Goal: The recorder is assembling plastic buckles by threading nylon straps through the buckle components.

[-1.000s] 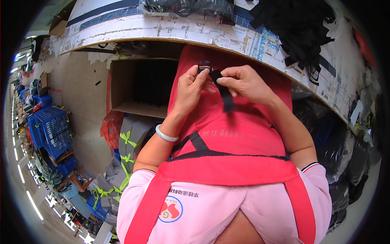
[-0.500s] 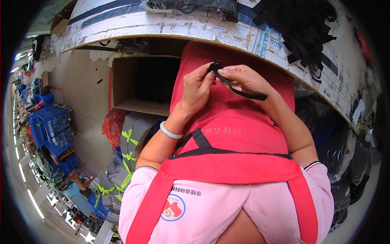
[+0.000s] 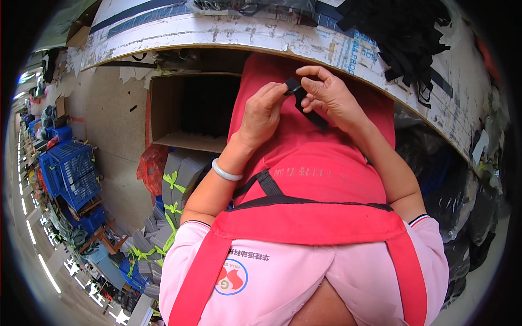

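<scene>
My left hand [image 3: 262,113] pinches a black webbing strap [image 3: 300,99] near its top end, where a small dark piece, perhaps a buckle, shows at the fingertips. The strap's loose end hangs down over the red apron [image 3: 321,174] on my lap. Close on the other side is my right hand [image 3: 336,100], its thumb and forefinger apart and its lower fingers bent beside the strap. Whether those lower fingers touch it is hard to see.
The worn white table [image 3: 228,37] curves ahead, with a heap of black straps [image 3: 399,38] at its right. Below its edge, left of my lap, stands an open cardboard box [image 3: 187,142] of dark contents. Bundled grey pieces [image 3: 182,168] and blue crates [image 3: 70,171] lie left; dark plastic bags [image 3: 448,201], right.
My right hand has loosened its pinch on the strap and moved slightly up, fingers spreading. The strap's free end now hangs downward instead of reaching to the right.
</scene>
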`<action>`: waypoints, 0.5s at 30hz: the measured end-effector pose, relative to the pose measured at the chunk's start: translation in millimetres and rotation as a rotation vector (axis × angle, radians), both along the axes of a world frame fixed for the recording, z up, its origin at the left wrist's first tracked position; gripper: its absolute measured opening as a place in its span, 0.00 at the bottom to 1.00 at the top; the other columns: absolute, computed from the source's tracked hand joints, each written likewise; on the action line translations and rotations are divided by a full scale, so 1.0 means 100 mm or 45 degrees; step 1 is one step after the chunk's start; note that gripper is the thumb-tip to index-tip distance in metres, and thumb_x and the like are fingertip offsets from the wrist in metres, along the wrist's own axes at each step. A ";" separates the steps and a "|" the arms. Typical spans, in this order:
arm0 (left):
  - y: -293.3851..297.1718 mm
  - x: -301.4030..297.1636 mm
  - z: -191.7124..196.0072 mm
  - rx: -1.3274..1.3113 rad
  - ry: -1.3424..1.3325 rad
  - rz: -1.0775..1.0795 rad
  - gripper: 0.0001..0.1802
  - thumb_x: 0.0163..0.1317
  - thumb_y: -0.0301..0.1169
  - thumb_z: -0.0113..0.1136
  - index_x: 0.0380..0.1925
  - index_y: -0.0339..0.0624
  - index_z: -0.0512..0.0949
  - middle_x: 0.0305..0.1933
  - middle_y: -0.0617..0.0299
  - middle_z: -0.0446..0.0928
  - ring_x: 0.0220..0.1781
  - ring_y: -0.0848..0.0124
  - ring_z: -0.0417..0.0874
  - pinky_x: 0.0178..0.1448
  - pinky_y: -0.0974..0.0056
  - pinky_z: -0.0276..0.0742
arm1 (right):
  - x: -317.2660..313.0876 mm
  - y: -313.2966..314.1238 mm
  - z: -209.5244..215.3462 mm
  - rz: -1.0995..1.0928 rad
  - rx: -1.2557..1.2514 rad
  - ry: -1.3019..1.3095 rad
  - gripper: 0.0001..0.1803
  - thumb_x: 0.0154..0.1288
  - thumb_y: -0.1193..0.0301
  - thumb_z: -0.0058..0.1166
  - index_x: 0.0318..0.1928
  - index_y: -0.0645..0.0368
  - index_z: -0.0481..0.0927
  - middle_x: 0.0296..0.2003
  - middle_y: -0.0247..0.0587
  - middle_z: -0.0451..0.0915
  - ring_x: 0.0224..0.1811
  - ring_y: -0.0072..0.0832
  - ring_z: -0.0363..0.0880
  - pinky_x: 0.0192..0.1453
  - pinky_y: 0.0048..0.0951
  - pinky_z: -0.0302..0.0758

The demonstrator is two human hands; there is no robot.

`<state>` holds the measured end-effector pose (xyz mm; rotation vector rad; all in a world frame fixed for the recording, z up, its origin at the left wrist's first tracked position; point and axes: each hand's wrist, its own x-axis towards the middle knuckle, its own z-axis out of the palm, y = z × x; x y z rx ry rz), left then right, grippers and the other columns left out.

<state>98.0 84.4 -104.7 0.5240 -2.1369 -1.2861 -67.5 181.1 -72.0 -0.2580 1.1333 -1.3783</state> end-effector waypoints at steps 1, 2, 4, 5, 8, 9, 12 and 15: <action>0.00 0.01 0.00 -0.057 -0.026 -0.013 0.11 0.59 0.15 0.54 0.42 0.34 0.76 0.37 0.49 0.78 0.39 0.55 0.81 0.40 0.63 0.76 | 0.01 0.01 0.01 0.002 0.001 -0.001 0.14 0.65 0.65 0.60 0.44 0.64 0.79 0.32 0.35 0.79 0.27 0.18 0.79 0.31 0.17 0.79; 0.00 0.02 -0.01 -0.115 -0.052 -0.025 0.10 0.60 0.16 0.54 0.42 0.34 0.76 0.37 0.49 0.77 0.40 0.55 0.80 0.41 0.63 0.75 | 0.01 0.02 0.03 0.067 0.017 0.098 0.15 0.65 0.66 0.61 0.45 0.64 0.79 0.33 0.36 0.79 0.28 0.19 0.80 0.34 0.19 0.80; -0.03 0.04 -0.01 -0.068 -0.158 -0.085 0.12 0.60 0.17 0.54 0.44 0.34 0.76 0.38 0.51 0.78 0.41 0.58 0.80 0.43 0.64 0.75 | -0.02 0.04 0.00 0.160 0.032 0.235 0.15 0.65 0.67 0.61 0.47 0.64 0.79 0.35 0.36 0.80 0.31 0.20 0.81 0.39 0.21 0.81; -0.04 0.04 -0.01 -0.021 -0.264 -0.144 0.13 0.61 0.18 0.55 0.46 0.34 0.76 0.38 0.53 0.79 0.41 0.60 0.80 0.44 0.65 0.75 | -0.02 0.05 -0.03 0.161 0.033 0.237 0.15 0.65 0.67 0.61 0.47 0.64 0.79 0.35 0.36 0.80 0.31 0.20 0.81 0.39 0.21 0.81; 0.07 0.01 0.09 1.236 0.082 -0.021 0.16 0.62 0.22 0.57 0.51 0.33 0.76 0.39 0.59 0.79 0.37 0.69 0.79 0.43 0.68 0.75 | -0.04 0.06 -0.08 0.254 0.011 0.258 0.12 0.66 0.69 0.58 0.46 0.63 0.79 0.35 0.35 0.80 0.32 0.19 0.81 0.39 0.20 0.80; -0.01 0.04 0.07 1.442 0.144 -0.095 0.19 0.63 0.26 0.58 0.54 0.32 0.75 0.39 0.63 0.79 0.37 0.77 0.77 0.44 0.72 0.74 | -0.04 0.05 -0.07 0.217 -0.005 0.300 0.11 0.66 0.70 0.59 0.45 0.63 0.80 0.36 0.34 0.80 0.33 0.18 0.80 0.39 0.19 0.78; -0.04 0.06 0.01 1.768 0.243 -0.025 0.16 0.65 0.29 0.58 0.51 0.32 0.77 0.36 0.62 0.80 0.33 0.77 0.78 0.43 0.74 0.74 | -0.02 0.05 -0.18 0.154 -0.129 0.534 0.08 0.64 0.73 0.59 0.42 0.62 0.80 0.40 0.32 0.78 0.35 0.16 0.77 0.39 0.17 0.75; -0.02 0.05 -0.04 1.580 0.025 0.104 0.14 0.66 0.30 0.58 0.47 0.31 0.78 0.34 0.60 0.81 0.30 0.76 0.80 0.38 0.74 0.76 | 0.00 0.07 -0.21 0.097 -0.290 0.833 0.06 0.63 0.76 0.60 0.40 0.61 0.80 0.44 0.30 0.75 0.37 0.14 0.73 0.39 0.16 0.72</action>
